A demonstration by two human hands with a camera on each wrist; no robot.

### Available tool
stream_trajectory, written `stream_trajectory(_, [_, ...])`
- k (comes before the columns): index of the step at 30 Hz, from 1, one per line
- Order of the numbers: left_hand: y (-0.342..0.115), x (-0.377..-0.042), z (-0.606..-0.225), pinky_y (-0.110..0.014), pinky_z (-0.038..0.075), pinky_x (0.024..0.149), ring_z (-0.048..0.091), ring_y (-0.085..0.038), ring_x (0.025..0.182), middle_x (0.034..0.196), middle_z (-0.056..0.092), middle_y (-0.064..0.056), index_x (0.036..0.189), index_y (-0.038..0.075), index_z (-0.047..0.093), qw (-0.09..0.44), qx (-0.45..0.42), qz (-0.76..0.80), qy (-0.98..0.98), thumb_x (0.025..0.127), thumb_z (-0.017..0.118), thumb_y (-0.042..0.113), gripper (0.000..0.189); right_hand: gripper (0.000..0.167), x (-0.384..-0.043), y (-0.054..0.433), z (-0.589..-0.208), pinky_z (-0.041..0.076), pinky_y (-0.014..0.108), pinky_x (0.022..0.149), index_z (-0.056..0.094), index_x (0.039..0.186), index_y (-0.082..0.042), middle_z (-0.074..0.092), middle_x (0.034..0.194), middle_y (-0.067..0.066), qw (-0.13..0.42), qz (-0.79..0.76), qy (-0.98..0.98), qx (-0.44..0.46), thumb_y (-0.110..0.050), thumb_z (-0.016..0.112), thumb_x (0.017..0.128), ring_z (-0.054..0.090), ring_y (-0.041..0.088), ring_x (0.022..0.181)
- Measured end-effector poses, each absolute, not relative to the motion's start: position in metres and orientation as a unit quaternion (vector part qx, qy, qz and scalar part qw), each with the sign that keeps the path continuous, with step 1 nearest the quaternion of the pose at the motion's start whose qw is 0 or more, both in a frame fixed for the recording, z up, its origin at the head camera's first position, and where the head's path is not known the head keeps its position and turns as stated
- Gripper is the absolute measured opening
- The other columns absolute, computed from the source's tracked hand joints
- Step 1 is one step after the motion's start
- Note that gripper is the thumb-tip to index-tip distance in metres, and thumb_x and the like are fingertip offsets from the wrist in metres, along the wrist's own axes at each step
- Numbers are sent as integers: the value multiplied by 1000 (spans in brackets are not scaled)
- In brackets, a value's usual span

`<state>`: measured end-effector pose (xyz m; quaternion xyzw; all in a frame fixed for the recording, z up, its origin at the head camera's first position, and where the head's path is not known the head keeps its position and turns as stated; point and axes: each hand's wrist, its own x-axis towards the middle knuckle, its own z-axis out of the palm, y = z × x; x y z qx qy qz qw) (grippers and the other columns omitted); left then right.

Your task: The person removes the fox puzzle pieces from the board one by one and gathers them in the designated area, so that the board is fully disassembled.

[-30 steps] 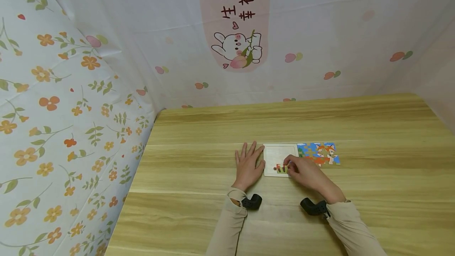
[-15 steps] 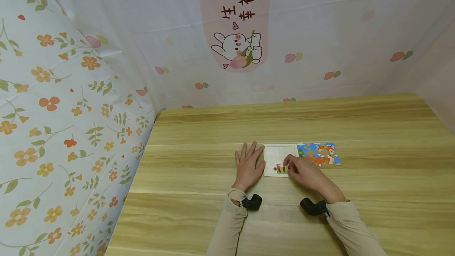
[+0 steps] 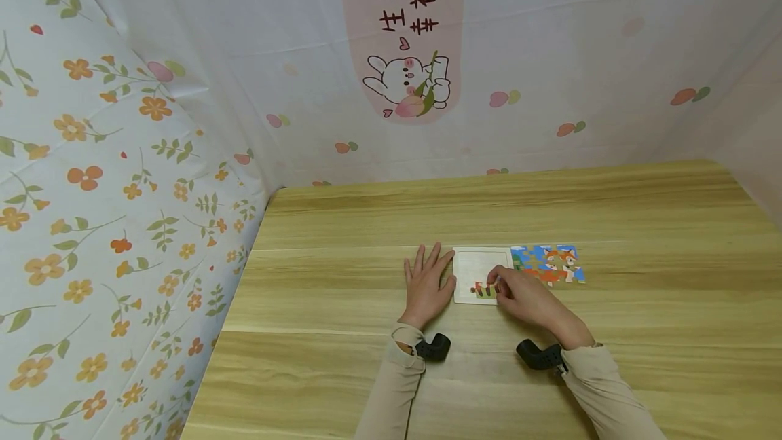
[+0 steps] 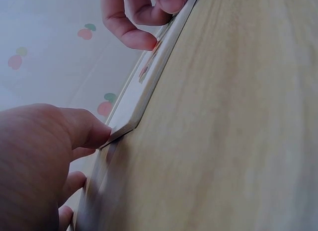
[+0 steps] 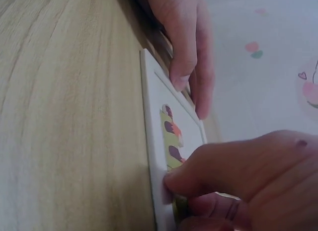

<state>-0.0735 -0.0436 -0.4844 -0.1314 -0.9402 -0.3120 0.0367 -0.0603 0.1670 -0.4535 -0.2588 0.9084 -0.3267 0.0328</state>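
Observation:
A white puzzle tray [image 3: 476,263] lies flat on the table. My left hand [image 3: 425,290] rests at its left side with fingers spread, and the thumb and index finger touch its edge. Green-and-red puzzle pieces [image 3: 482,290] lie along the tray's near edge; in the right wrist view these pieces [image 5: 170,134] show dark brown shapes. My right hand [image 3: 533,296] is over the tray's lower right part, its thumb and curled fingers pinching a puzzle piece at the right end of that row. Most of the pinched piece is hidden by the fingers.
Several blue and orange puzzle pieces [image 3: 559,260] with a fox picture lie against the tray's right side, partly behind the right hand. The wooden table [image 3: 330,331] reaches a printed cloth [image 3: 550,87] at the back and a flowered cloth [image 3: 122,223] at the left.
The right hand's fingertips have shifted very slightly to the right over the row of pieces. The left hand and the tray stay where they were.

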Motion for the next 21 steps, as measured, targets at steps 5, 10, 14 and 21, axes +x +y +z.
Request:
stream_trajectory(5, [-43, -73, -485, -60, 4, 106, 15, -31, 139, 147, 35, -6, 134, 18, 52, 37, -132, -312, -940, 89, 54, 22, 45, 18, -61, 167, -453, 32, 22, 49, 58, 94, -2, 40, 63, -10, 31, -326, 904, -274, 7, 56, 79, 34, 2, 52])
stream_trajectory(10, [-43, -73, -483, -60, 3, 106, 15, -31, 139, 147, 35, -6, 134, 18, 53, 38, -133, -319, -938, 89, 53, 22, 45, 18, -61, 167, -450, 32, 22, 49, 57, 94, -2, 41, 63, -9, 31, -329, 901, -280, 8, 55, 80, 34, 2, 52])
stream_trajectory(14, [-43, -72, -483, -60, 3, 106, 14, -30, 139, 147, 35, -5, 134, 19, 52, 34, -130, -317, -939, 89, 53, 22, 45, 19, -61, 167, -448, 33, 23, 49, 55, 94, -3, 42, 64, -9, 29, -331, 899, -287, 10, 55, 80, 35, 2, 53])
stream_trajectory(21, [-43, -73, -483, -60, 4, 106, 15, -30, 139, 147, 35, -5, 135, 19, 52, 39, -133, -313, -940, 89, 53, 22, 45, 20, -61, 166, -448, 33, 23, 49, 54, 94, -4, 43, 65, -9, 22, -330, 898, -291, 10, 55, 80, 36, 2, 53])
